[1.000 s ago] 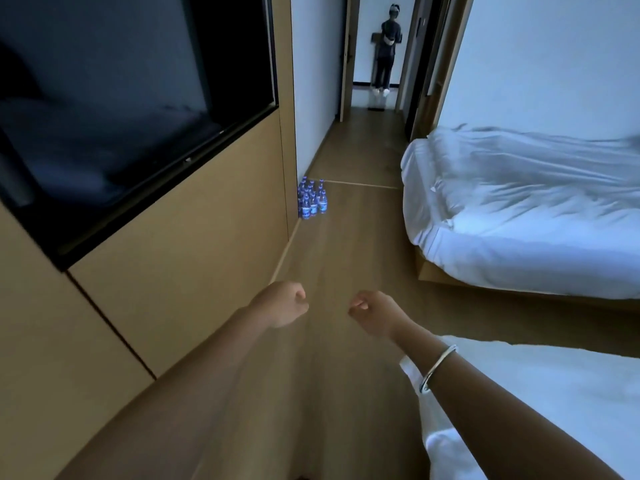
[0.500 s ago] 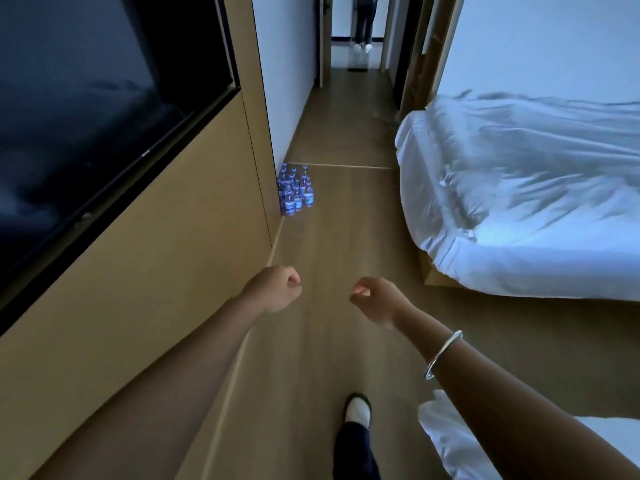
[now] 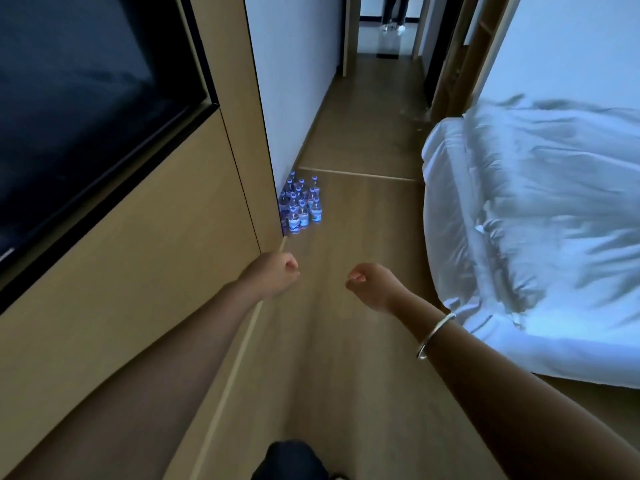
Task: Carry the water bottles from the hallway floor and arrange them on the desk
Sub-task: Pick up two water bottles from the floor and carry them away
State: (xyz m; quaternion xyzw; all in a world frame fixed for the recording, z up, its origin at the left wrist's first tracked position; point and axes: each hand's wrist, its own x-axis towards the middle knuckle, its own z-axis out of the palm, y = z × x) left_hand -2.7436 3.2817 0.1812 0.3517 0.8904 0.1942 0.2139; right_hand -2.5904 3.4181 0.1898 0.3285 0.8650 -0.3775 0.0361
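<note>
Head view: a tight cluster of small clear plastic water bottles (image 3: 300, 205) with pale caps and blue-white labels stands upright on the smooth tan wood-grain floor (image 3: 360, 237), far ahead and left, tucked against the corner where the flat beige wood wall panel (image 3: 145, 251) meets the plain white wall (image 3: 294, 74). Both bare forearms reach forward over the floor. The left hand (image 3: 274, 278) is clenched in a fist and grasps nothing; the right hand (image 3: 372, 285) is likewise curled closed and empty, with a thin round silver metal bangle (image 3: 434, 336) on its wrist. The bottles lie well apart from both hands. A glossy black screen (image 3: 83, 109) is set into the panel at near left. A bed with rumpled white sheets (image 3: 533, 216) fills the right side. Down the far hallway stand another person's legs (image 3: 393, 12).
</note>
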